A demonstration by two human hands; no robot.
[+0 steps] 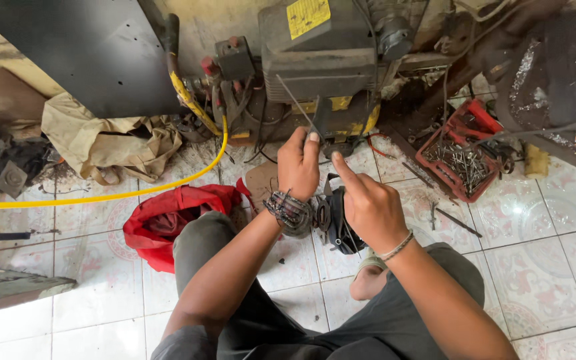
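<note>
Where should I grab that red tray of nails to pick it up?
Best by the red tray's rim, probably at its two long sides, coming from above with both hands. It lies flat on the tiled floor, open side up, and the nails are loose and pointy, so fingers should stay on the outside walls, and it should be kept level.

Only spotted a yellow rectangular label (308, 16) stuck on the grey machine housing (318, 63), top centre.

Ahead of my hands I see the grimy dark machine (321, 60) walling off the way. A red plastic tray of nails (465, 150) crowds the right, a red cloth bag (168, 217) the left; bare patterned floor tiles (555, 260) lie open far right.
</note>
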